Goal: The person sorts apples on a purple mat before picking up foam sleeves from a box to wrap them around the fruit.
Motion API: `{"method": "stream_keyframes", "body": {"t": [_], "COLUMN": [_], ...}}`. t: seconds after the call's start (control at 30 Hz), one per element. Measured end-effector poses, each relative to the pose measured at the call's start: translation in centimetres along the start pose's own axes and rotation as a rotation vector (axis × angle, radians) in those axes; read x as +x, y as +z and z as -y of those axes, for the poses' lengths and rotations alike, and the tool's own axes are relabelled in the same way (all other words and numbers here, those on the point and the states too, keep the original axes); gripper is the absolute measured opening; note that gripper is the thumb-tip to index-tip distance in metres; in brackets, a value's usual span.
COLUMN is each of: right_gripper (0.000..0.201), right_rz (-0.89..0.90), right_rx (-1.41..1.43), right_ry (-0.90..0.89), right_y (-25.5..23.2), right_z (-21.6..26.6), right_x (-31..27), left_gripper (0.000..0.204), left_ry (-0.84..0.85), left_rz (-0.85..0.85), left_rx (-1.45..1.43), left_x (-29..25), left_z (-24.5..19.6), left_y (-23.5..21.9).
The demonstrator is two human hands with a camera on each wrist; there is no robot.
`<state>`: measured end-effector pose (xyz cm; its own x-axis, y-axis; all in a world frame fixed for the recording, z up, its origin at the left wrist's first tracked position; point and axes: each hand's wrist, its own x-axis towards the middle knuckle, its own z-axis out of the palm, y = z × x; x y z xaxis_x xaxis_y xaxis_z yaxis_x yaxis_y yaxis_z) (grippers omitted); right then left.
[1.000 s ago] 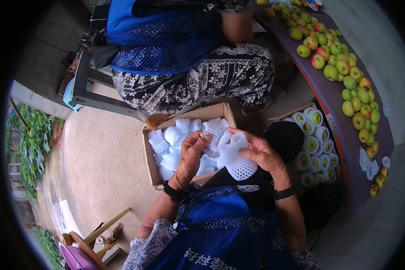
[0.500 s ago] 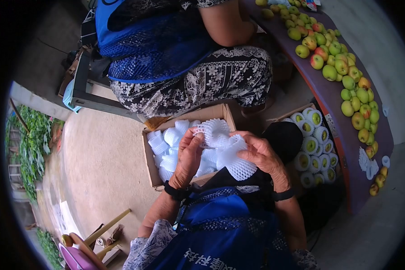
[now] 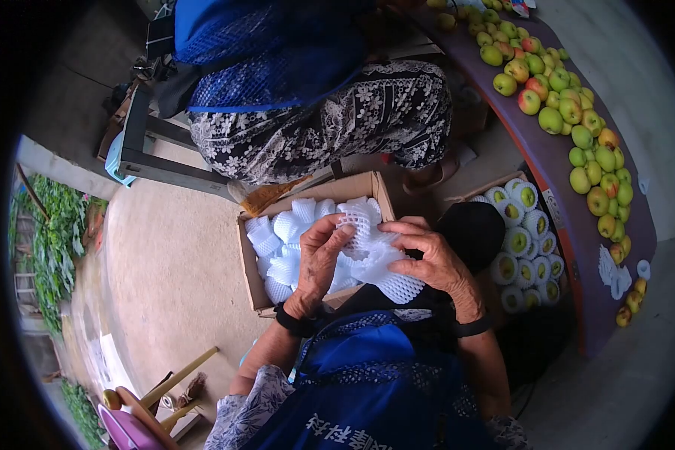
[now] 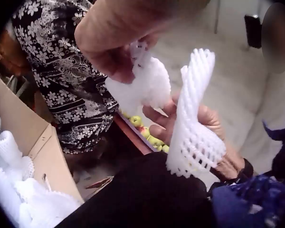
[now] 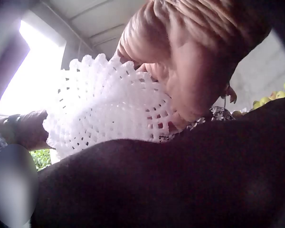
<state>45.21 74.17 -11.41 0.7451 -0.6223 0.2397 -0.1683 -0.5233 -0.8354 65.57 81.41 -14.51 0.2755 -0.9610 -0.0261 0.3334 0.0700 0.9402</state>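
In the head view, my left hand pinches a white foam fruit net between thumb and fingertips, above the near side of a cardboard box. My right hand holds a second foam fruit net, its fingers loosely bent over the upper part. The two nets overlap between my hands. In the left wrist view, the second net stands twisted and narrow at its top, flared at its mesh end, with the right fingers partly behind it. The right wrist view shows its scalloped open mesh end close up.
More foam nets fill the box. Netted apples sit in another box at right. Loose apples cover a purple-topped table. Another person sits on a bench ahead. A wooden-legged stool is at lower left.
The right fingers have spread and shifted over the second net, which now sits lower and more tilted. The left hand's net has turned more upright. The other person's arm has moved out of sight.
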Motion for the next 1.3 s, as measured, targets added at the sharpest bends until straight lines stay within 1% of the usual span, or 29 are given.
{"method": "stream_keyframes", "body": {"t": [0.07,0.13,0.17,0.2,0.23,0.27,0.33,0.37,0.43,0.47,0.5,0.53,0.57,0.6,0.63,0.7,0.73,0.8,0.83,0.9,0.93,1.0,1.03,1.1,1.13,1.17,1.2,1.23,1.3], "right_gripper": [0.024,0.025,0.027,0.028,0.028,0.028,0.029,0.029,0.029,0.029,0.029,0.029,0.029,0.029,0.029,0.028,0.028,0.028,0.028,0.028,0.028,0.028,0.028,0.029,0.029,0.030,0.030,0.030,0.032], "right_rz": [-0.037,-0.075,-0.113,-0.148,-0.147,-0.166,-0.183,-0.204,-0.224,-0.262,-0.300,-0.299,-0.366,-0.434,-0.431,-0.496,-0.494,-0.498,-0.503,-0.503,-0.507,-0.593,-0.592,-0.574,-0.573,-0.505,-0.438,-0.439,-0.330], "right_rx": [0.044,0.084,0.249,0.418,0.417,0.427,0.434,0.485,0.535,0.491,0.445,0.444,0.488,0.533,0.529,0.505,0.502,0.538,0.537,0.645,0.646,0.656,0.657,0.667,0.669,0.670,0.669,0.670,0.797], "right_ry": [-0.008,-0.028,0.101,0.237,0.234,0.239,0.243,0.280,0.314,0.267,0.220,0.220,0.214,0.207,0.195,0.173,0.168,0.183,0.186,0.229,0.232,0.243,0.245,0.193,0.198,0.236,0.273,0.280,0.321], "right_y": [0.4,0.9,1.2,1.5,1.9,2.2,2.4,2.5,2.9,3.2,3.4,3.7,4.3,4.8,5.4,6.2,6.2,6.0,5.8,5.3,5.2,5.1,5.1,5.1,4.9,4.6,4.2,3.5,2.3], "right_z": [0.1,0.2,0.3,0.4,0.3,0.2,0.0,0.4,0.4,0.1,-0.1,-0.3,-0.2,-0.1,-0.4,-0.6,-0.7,0.4,0.6,1.1,1.2,1.2,1.1,1.1,1.1,1.3,1.4,1.4,1.4], "right_x": [-0.3,-0.8,-1.2,-1.6,-1.9,-2.2,-2.7,-2.8,-3.1,-3.2,-3.4,-3.5,-3.5,-3.6,-3.9,-4.3,-4.5,-4.1,-3.9,-3.3,-2.9,-1.9,-1.6,-1.1,-1.0,-0.9,-0.7,-0.2,0.2], "left_gripper": [0.019,0.025,0.025,0.030,0.035,0.035,0.049,0.049,0.062,0.064,0.064,0.064,0.064,0.059,0.059,0.039,0.039,0.022,0.020,0.017,0.017,0.025,0.025,0.037,0.039,0.039,0.039,0.039,0.034], "left_ry": [-0.029,-0.021,-0.009,-0.006,-0.003,-0.001,-0.033,-0.033,-0.187,-0.232,-0.232,-0.402,-0.567,-0.577,-0.565,-0.516,-0.511,-0.254,-0.180,-0.098,-0.102,-0.327,-0.328,-0.510,-0.506,-0.510,-0.456,-0.403,-0.429], "left_rz": [0.032,0.094,0.096,0.105,0.115,0.115,0.133,0.132,0.146,0.186,0.186,0.192,0.197,0.180,0.181,0.193,0.195,0.019,-0.040,-0.037,-0.034,-0.065,-0.067,0.134,0.194,0.192,0.196,0.200,0.175], "left_rx": [-0.027,-0.072,-0.072,-0.055,-0.037,-0.038,0.104,0.102,0.389,0.173,0.172,-0.020,-0.214,-0.224,-0.224,-0.334,-0.335,-0.291,-0.290,-0.170,-0.168,-0.113,-0.112,-0.037,-0.082,-0.084,-0.151,-0.218,-0.282], "left_x": [-0.5,-0.9,-1.3,-1.8,-2.2,-2.4,-2.9,-3.3,-4.3,-4.9,-5.1,-5.3,-5.5,-5.9,-6.1,-6.4,-6.1,-4.8,-4.2,-3.3,-3.1,-3.1,-3.3,-3.6,-3.5,-3.1,-2.4,-1.5,-0.2], "left_z": [-0.3,-0.4,-0.6,-1.1,-1.3,-1.0,-0.2,-0.2,-0.7,-0.5,-0.2,0.1,0.5,1.6,2.3,2.8,3.3,2.9,2.7,1.7,1.2,-0.7,-1.4,-2.4,-2.0,-1.4,-0.7,-0.5,-1.0], "left_y": [-0.3,-0.7,-0.5,-0.1,0.1,0.0,-0.2,0.0,0.5,-0.1,-0.2,-0.1,0.0,-0.1,-0.2,-0.2,-0.4,-1.1,-1.4,-2.4,-2.6,-2.1,-1.6,-0.2,-0.2,-0.2,-0.2,0.0,-0.1]}}
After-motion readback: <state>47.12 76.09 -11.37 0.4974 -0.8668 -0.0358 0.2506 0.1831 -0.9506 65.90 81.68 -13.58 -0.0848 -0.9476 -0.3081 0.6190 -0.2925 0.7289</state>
